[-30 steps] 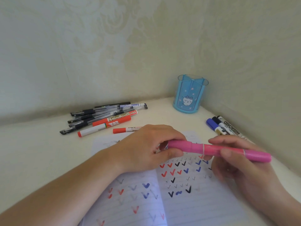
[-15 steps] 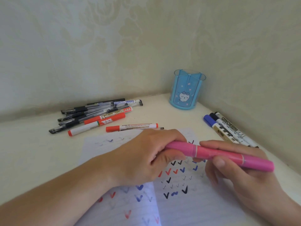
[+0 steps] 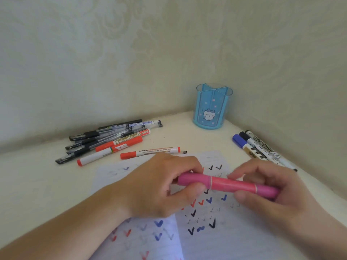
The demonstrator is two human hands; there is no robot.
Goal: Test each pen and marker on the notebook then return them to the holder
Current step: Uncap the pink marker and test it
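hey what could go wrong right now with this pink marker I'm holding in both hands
If the cap of the pink marker, gripped by left hand and right hand, pops off suddenly, its tip may smear the notebook below. A jerking elbow could scatter the loose pens. The holder looks safely distant.

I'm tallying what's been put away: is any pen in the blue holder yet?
No: the holder stands empty by the wall, while pens and markers lie on the table.
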